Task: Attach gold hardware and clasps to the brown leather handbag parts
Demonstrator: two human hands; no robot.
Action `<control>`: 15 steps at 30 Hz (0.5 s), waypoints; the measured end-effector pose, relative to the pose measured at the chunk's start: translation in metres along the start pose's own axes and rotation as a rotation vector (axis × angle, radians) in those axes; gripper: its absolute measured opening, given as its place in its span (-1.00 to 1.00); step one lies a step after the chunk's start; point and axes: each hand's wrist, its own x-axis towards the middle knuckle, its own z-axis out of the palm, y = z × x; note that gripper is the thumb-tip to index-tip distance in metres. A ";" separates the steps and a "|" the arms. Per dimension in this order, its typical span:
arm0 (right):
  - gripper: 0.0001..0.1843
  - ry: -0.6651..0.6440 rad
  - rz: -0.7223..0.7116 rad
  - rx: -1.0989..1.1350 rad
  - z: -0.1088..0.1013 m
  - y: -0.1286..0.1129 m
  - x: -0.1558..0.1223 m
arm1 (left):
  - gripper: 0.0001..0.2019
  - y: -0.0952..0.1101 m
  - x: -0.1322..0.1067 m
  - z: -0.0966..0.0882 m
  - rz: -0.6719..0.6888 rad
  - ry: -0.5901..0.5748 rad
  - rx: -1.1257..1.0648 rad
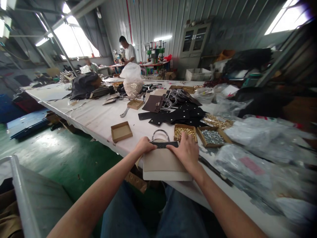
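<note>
L hand (145, 145), R hand (185, 152) — tan bag (163, 166)

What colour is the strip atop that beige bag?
The strip is black, best seen in the head view.

At lower centre, the left hand (146, 146) and right hand (185, 152) grip a black strip (163, 144) on a beige handbag (164, 165) with a metal loop handle (160, 135), at the edge of a white-covered worktable (94, 115). Just right sit cardboard trays of brass studs (184, 132) and steel nuts (212, 137).
</note>
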 end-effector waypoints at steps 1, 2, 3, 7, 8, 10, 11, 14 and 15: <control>0.04 0.047 -0.068 -0.003 -0.001 -0.005 -0.005 | -0.43 0.002 0.000 0.001 -0.002 0.008 0.016; -0.08 0.060 -0.140 0.017 -0.001 -0.009 -0.009 | -0.44 0.005 -0.001 0.002 0.003 0.015 0.032; -0.25 0.028 -0.208 0.063 0.001 -0.012 -0.012 | -0.45 0.007 -0.001 0.002 0.012 0.019 0.049; -0.78 -0.286 -0.325 0.341 0.012 -0.013 -0.014 | -0.49 0.017 -0.002 0.006 0.021 0.005 0.145; -0.79 -0.334 -0.313 0.386 0.014 -0.011 -0.012 | -0.50 0.019 0.000 0.007 0.010 -0.011 0.171; -0.76 -0.372 -0.283 0.415 0.016 -0.007 -0.008 | -0.51 0.023 0.005 0.009 0.014 -0.029 0.203; -0.74 -0.382 -0.267 0.406 0.016 -0.005 -0.005 | -0.49 0.025 0.009 0.010 0.021 -0.027 0.223; -0.70 -0.413 -0.210 0.364 0.018 -0.003 0.004 | -0.52 0.029 0.020 0.013 0.069 -0.022 0.329; -0.70 -0.426 -0.192 0.355 0.018 -0.003 0.007 | -0.54 0.029 0.023 0.014 0.079 -0.035 0.353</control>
